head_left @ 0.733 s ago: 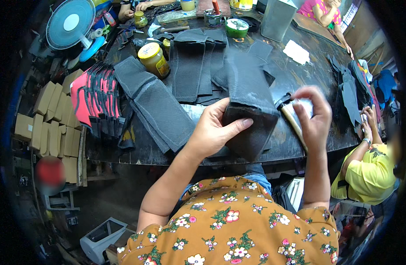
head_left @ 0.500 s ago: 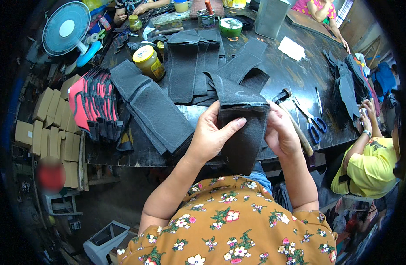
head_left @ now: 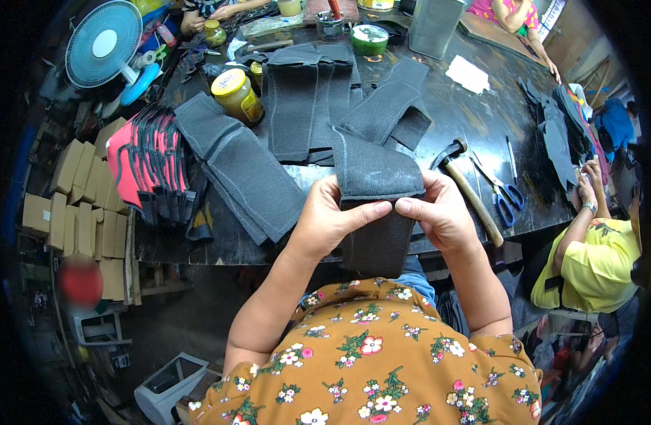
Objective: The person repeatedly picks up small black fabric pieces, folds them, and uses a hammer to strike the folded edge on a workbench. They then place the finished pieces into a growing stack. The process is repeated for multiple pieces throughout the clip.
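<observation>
Between my two hands, over the table's near edge, is a black leather-like piece (head_left: 377, 166) with a seam or fold running across it. My left hand (head_left: 334, 212) grips its left side, thumb lying along the front just under the fold. My right hand (head_left: 442, 212) pinches the right side, and the two thumb tips nearly meet. The lower part of the piece hangs down toward my lap. Beyond it lie more black pieces (head_left: 307, 106), flat and stacked. Another stack of long black pieces (head_left: 251, 177) rests to the left of my left hand.
Right of my hands lie a hammer (head_left: 474, 198) and blue-handled scissors (head_left: 506, 202). A yellow-lidded jar (head_left: 238, 99) stands behind the left stack, with pink-and-black pieces (head_left: 145, 159) farther left. A person in yellow (head_left: 598, 262) works at the right edge. A fan (head_left: 102, 46) stands far left.
The black piece has turned so its fold lies straighter and its upper flap faces me. My right hand's thumb has come round to the front, beside the left thumb.
</observation>
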The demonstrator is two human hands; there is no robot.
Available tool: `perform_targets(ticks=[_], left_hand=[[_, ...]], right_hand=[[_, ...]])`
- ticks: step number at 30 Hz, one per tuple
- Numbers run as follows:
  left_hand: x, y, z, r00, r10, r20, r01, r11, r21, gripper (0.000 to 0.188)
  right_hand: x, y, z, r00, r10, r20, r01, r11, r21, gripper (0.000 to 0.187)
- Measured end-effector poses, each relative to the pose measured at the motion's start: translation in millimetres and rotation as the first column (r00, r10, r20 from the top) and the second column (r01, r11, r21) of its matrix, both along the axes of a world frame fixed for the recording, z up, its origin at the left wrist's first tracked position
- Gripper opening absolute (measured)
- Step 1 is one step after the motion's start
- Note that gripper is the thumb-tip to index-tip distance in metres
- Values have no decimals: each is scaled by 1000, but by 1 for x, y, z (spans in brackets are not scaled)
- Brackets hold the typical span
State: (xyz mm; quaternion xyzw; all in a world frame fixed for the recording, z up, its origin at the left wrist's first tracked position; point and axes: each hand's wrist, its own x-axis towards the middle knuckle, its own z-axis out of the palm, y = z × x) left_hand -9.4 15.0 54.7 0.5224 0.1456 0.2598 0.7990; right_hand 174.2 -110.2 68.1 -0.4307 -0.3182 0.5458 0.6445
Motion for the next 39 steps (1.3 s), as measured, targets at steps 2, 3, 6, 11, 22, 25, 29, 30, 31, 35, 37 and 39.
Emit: perform_targets(ticks=[2, 3, 6, 11, 22, 25, 29, 30, 31, 35, 37, 39], left_hand=[[0, -1, -3, 1000, -4, 24, 4, 1000, -1, 34], [0, -1, -5, 999, 1, 46, -1, 1000, 12, 33], [0, -1, -11, 996, 17, 85, -21, 999, 46, 29], [0, 2, -19, 1000, -13, 26, 10, 992, 122, 31], [-5, 4, -35, 993, -38, 113, 51, 992, -116, 23], [-3, 3, -42, 995, 48, 91, -42, 996, -74, 15], [-1, 5, -50, 998, 62, 18, -61, 997, -50, 6], [0, 5, -50, 999, 46, -12, -46, 998, -36, 7], [0, 4, -49, 999, 44, -8, -44, 997, -62, 8], [1, 0, -40, 995, -36, 92, 58, 969, -240, 12], [6, -5, -36, 993, 13, 118, 16, 971, -240, 30], [15, -18, -36, 984, 123, 128, -116, 992, -58, 55]], right_hand=[[1, -1, -1, 1000, 8, 29, -7, 1000, -23, 44], [1, -1, -1, 999, 18, 42, -17, 999, -29, 44], [1, -1, -1, 998, 33, 44, -31, 999, -41, 45], [-2, -2, -8, 998, 20, 61, -17, 999, -39, 44], [11, -13, -28, 985, -6, -174, -3, 999, -53, 19], [8, -11, -34, 981, -80, -178, 71, 996, -56, 26], [1, -11, -36, 993, -102, -64, 101, 995, -8, 41], [0, -12, -35, 994, -110, 28, 112, 991, -68, 46], [-1, -14, -33, 996, -82, 44, 85, 994, -66, 45], [2, -17, -28, 995, -87, 39, 92, 984, -153, 40], [2, -17, -29, 996, -77, 42, 82, 988, -131, 37], [1, -16, -33, 992, -73, 105, 85, 990, -117, 36]])
